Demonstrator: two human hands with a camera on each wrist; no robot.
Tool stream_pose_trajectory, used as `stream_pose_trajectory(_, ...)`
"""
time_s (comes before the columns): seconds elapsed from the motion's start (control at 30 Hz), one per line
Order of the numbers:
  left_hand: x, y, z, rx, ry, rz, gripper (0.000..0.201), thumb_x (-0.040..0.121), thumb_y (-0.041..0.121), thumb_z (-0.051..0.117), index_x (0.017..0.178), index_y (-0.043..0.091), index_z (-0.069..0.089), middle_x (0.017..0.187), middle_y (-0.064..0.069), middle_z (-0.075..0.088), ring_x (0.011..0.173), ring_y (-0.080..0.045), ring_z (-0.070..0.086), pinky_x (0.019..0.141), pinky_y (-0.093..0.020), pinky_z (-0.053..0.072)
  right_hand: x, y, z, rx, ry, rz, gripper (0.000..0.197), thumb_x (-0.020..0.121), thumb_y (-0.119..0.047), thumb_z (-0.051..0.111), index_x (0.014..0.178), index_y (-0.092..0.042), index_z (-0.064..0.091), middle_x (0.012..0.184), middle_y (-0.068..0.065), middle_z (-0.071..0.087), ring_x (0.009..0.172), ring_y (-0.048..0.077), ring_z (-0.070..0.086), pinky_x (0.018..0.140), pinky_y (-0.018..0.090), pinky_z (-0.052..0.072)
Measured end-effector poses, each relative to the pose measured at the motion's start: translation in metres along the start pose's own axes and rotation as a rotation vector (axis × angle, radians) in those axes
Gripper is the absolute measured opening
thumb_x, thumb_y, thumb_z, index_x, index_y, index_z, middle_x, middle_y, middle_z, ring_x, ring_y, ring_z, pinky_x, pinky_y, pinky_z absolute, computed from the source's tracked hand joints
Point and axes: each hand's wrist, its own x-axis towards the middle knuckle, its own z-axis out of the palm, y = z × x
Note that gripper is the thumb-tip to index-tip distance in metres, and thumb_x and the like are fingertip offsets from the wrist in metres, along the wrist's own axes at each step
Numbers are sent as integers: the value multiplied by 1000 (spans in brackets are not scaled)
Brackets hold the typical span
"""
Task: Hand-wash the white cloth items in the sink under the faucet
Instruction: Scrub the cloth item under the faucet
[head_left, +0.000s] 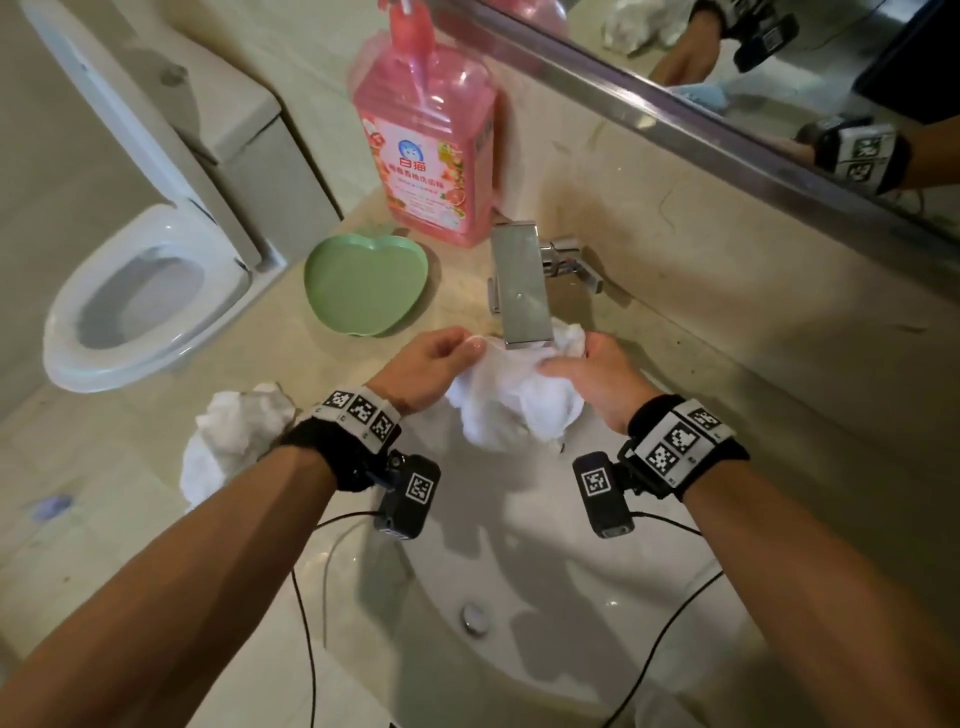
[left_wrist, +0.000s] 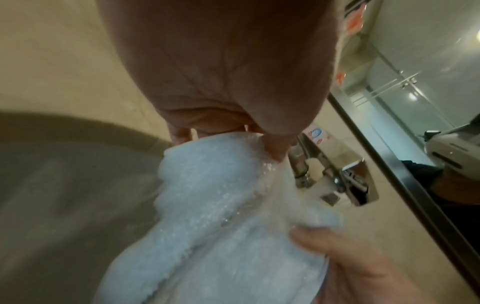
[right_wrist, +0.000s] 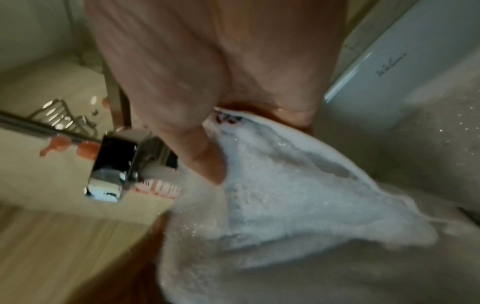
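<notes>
Beige marble tabletop surrounds your oval white sink. Your left hand and right hand each keep a clenched grip on the wet white terry cloth, bunched directly beneath the square chrome faucet. A second crumpled white cloth lies beside the basin.

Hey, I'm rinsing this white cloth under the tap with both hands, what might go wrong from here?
1. The second white cloth sits bunched at the counter's edge beside your left arm; a nudge might knock it to the floor.
2. The wrist camera cables hang over the sink and may get wet.
3. The white cloth held by your left hand and right hand is close under the faucet, so water may splash.
</notes>
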Motion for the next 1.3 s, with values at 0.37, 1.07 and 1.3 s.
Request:
stream_pose_trajectory(0.37,-18,18,-29,191,9,-6,28,99,41,51,91,21,68,86,6,67,82,-15,60,84,-36,48,5,-12,32,-278,-81,-144,16,91,-29,70,76,-26,67,78,-10,68,76,7,64,64,13,47)
stream_pose_trajectory(1.07,15,24,39,-267,-93,-219,26,97,13,57,118,0,63,110,-11,72,95,-11,66,82,-22,53,-13,-11,-14,-48,-2,-116,24,98,-33,62,97,-12,73,101,20,73,91,33,69,87,54,54)
stream_pose_trajectory(1.3,13,24,22,-316,82,-86,17,98,6,53,90,21,56,87,-13,55,75,-18,51,73,-34,42,-10,-8,2,-193,-113,-81,27,81,-14,78,107,-19,71,100,0,75,100,18,70,91,35,56)
